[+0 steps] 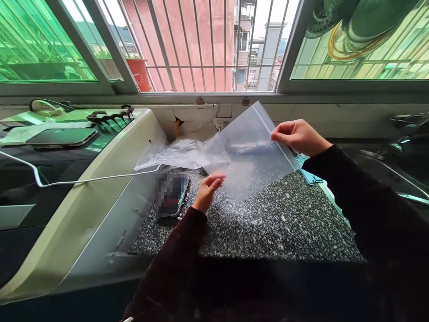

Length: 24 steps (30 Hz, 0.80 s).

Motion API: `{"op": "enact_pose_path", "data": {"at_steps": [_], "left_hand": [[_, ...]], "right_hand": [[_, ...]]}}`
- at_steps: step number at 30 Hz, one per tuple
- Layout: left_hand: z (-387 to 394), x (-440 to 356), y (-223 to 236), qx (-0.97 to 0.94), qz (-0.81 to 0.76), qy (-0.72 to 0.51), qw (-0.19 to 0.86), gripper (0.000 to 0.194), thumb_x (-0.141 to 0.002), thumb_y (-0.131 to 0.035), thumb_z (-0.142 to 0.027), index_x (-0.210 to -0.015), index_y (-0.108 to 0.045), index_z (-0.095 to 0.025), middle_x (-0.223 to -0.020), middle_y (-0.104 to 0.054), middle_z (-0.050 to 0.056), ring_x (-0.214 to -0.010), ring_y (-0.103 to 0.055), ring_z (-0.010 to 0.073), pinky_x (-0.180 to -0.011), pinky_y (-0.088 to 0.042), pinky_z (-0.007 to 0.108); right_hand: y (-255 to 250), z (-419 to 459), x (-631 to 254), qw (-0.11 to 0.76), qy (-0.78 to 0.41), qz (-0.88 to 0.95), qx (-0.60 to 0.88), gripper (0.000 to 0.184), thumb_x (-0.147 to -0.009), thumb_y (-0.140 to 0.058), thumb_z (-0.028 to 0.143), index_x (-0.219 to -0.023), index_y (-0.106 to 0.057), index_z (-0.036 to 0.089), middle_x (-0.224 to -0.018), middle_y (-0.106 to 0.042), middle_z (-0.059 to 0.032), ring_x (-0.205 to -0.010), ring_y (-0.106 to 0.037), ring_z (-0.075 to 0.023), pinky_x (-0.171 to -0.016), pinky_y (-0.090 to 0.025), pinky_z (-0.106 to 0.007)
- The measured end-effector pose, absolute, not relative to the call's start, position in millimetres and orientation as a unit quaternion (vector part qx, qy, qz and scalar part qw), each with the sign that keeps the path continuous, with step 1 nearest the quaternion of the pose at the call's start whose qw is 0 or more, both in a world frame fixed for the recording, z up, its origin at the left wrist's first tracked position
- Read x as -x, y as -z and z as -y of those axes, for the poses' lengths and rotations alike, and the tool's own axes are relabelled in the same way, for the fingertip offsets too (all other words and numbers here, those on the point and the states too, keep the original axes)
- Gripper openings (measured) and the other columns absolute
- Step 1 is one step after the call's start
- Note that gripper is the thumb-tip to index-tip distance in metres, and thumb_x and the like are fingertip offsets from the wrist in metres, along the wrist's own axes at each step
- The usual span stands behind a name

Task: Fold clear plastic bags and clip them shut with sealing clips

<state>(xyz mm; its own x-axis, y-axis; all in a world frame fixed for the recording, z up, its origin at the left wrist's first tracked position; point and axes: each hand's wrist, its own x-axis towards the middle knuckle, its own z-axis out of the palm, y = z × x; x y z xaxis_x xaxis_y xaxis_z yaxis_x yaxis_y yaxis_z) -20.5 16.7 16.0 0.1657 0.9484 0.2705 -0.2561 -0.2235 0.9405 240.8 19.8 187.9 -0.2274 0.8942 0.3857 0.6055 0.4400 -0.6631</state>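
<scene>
A clear, frosted plastic zip bag (250, 152) hangs tilted above the speckled dark countertop (261, 232). My right hand (296, 136) pinches its upper right edge, close to the strip that looks like a zip closure. At the lower left edge, the closed fingers of my left hand (209, 190) grip the same bag. Flat and see-through, the bag shows nothing distinct inside. Behind it to the left lies a heap of crumpled clear plastic (182, 152). A phone (172, 194), partly blurred out, rests on the counter left of my left hand.
A pale appliance side (110, 192) rises at left, crossed by a white cable (87, 180). Another phone (63, 137) and a dark claw hair clip (112, 117) lie on top. Light-blue items (311, 176) sit under my right forearm. A barred window stands behind.
</scene>
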Motion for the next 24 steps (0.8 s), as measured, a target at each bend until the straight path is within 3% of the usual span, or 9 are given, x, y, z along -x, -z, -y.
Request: {"op": "enact_pose_path", "data": {"at_steps": [3, 15, 24], "left_hand": [[-18, 20, -18, -0.534, -0.337, -0.575, 0.520, 0.033, -0.059, -0.070, -0.050, -0.063, -0.064, -0.017, -0.067, -0.056, 0.000, -0.063, -0.045, 0.0103, -0.064, -0.039, 0.025], [-22, 21, -26, -0.432, -0.375, -0.594, 0.565, 0.040, -0.049, -0.075, -0.047, -0.061, -0.054, -0.016, -0.054, -0.048, -0.005, -0.052, -0.041, 0.0059, -0.053, -0.034, 0.021], [-27, 22, -16, -0.467, -0.423, -0.563, 0.535, 0.040, -0.056, -0.070, -0.049, -0.053, -0.047, -0.016, -0.048, -0.043, -0.006, -0.048, -0.037, 0.0056, -0.051, -0.032, 0.021]], "right_hand": [[-177, -22, -244, 0.370, -0.220, 0.748, 0.506, 0.028, -0.070, -0.064, 0.042, -0.059, -0.058, 0.017, -0.049, -0.043, 0.0040, -0.047, -0.031, -0.0054, -0.045, -0.025, -0.026], [-127, -16, -256, 0.327, -0.312, 0.708, 0.543, 0.042, -0.061, -0.066, 0.056, -0.053, -0.053, 0.016, -0.051, -0.044, 0.0045, -0.051, -0.035, -0.0066, -0.050, -0.028, -0.025], [-92, 2, -259, 0.466, -0.287, 0.622, 0.560, 0.042, -0.055, -0.071, 0.057, -0.062, -0.062, 0.017, -0.061, -0.060, -0.0010, -0.059, -0.050, -0.0122, -0.059, -0.043, -0.029]]}}
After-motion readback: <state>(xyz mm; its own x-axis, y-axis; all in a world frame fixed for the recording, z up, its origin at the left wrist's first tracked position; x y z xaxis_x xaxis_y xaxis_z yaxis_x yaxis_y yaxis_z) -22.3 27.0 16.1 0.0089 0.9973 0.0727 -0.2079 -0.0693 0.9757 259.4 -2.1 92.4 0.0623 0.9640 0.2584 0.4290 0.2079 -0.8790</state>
